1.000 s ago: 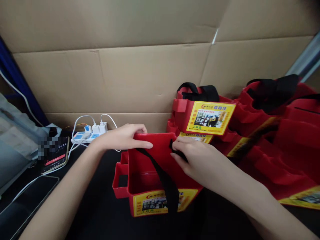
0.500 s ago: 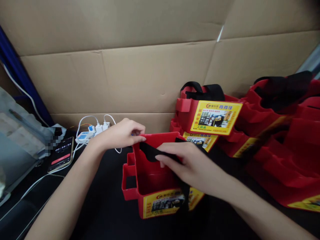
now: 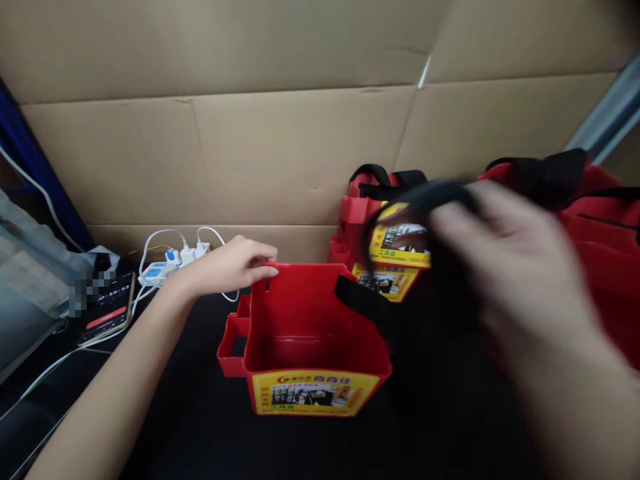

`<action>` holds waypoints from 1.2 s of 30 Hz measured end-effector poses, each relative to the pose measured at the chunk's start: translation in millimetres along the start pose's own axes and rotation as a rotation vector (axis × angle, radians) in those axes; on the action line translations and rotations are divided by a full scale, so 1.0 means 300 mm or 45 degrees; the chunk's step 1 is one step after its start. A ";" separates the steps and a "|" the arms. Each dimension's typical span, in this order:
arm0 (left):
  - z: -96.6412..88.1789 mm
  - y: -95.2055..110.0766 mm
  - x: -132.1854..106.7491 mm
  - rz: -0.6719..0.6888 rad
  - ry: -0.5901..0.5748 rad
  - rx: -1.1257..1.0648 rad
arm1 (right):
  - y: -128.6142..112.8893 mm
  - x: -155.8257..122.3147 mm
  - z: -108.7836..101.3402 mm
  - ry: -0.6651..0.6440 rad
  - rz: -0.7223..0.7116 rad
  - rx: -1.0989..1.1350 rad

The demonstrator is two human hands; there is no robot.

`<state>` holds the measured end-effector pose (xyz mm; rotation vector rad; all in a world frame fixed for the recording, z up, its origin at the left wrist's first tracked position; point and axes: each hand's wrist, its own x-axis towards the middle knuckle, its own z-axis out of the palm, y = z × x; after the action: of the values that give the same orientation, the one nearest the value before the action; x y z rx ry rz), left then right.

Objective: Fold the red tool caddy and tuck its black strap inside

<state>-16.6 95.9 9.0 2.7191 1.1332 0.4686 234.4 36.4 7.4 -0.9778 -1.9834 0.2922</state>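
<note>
A red plastic tool box [image 3: 300, 313] with a yellow printed label on its front stands upright before me, its inside facing up. My left hand [image 3: 245, 263] pinches the top of its back wall at the left corner, beside a small slot. A black strap [image 3: 363, 297] comes through the back wall near the right corner. My right hand [image 3: 515, 260], smeared by motion, grips a raised loop of this black webbing to the right of the box. The strap's lower run is lost against the dark surface.
Behind to the right are stacked red tool boxes [image 3: 354, 210] with black straps, and more red boxes [image 3: 605, 220] at far right. A phone [image 3: 113, 310] and a white power strip [image 3: 155, 272] with cables lie at left. A cardboard wall [image 3: 280, 160] closes off the back.
My right hand has pulled the strap away from the box's left corner, up and to the right. My left hand stays on the back wall's corner.
</note>
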 end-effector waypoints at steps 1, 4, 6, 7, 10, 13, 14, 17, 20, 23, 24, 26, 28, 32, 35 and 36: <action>0.000 0.000 -0.001 -0.007 0.002 0.009 | -0.011 0.006 0.006 -0.159 -0.046 -0.062; -0.004 0.000 -0.004 -0.019 -0.018 0.005 | -0.035 0.022 0.040 -0.616 -0.227 -0.172; -0.004 0.004 -0.005 -0.025 -0.042 -0.017 | -0.024 0.037 0.043 -0.564 -0.250 -0.111; -0.002 0.008 -0.004 -0.016 -0.046 -0.030 | -0.007 0.047 0.035 -0.426 -0.222 -0.061; 0.014 0.026 0.006 0.066 -0.033 -0.087 | 0.085 0.080 -0.010 -0.130 -0.105 0.062; 0.031 0.035 0.020 0.146 -0.040 -0.145 | 0.183 0.102 -0.028 -0.608 0.006 0.148; 0.032 0.033 0.022 0.154 -0.062 -0.158 | 0.203 0.105 -0.022 -0.761 0.027 0.180; 0.020 0.010 0.018 0.153 -0.133 -0.194 | 0.223 0.104 0.017 -0.871 0.002 0.205; -0.006 -0.023 0.002 0.154 -0.198 -0.260 | 0.228 0.101 0.036 -0.865 -0.041 0.005; -0.029 -0.047 -0.012 0.125 -0.267 -0.305 | 0.269 0.093 0.011 -0.887 0.218 -0.519; -0.034 -0.052 -0.014 0.109 -0.285 -0.309 | 0.286 0.089 -0.001 -0.914 0.376 -0.709; -0.040 -0.056 -0.018 0.080 -0.306 -0.300 | 0.303 0.079 -0.017 -0.991 0.634 -0.963; -0.042 -0.054 -0.019 0.070 -0.307 -0.285 | 0.284 0.071 -0.014 -0.951 0.538 -0.938; -0.041 -0.049 -0.019 0.067 -0.299 -0.262 | 0.170 0.070 0.037 -0.742 -0.166 -0.305; -0.041 -0.049 -0.019 0.071 -0.306 -0.263 | 0.129 0.077 0.073 -0.756 -0.259 -0.053; -0.042 -0.049 -0.019 0.076 -0.308 -0.268 | 0.139 0.080 0.079 -0.765 -0.231 -0.073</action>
<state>-34.4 102.4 15.6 2.5476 0.8901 0.2414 230.2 85.4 -14.3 -0.7923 -2.6185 0.4696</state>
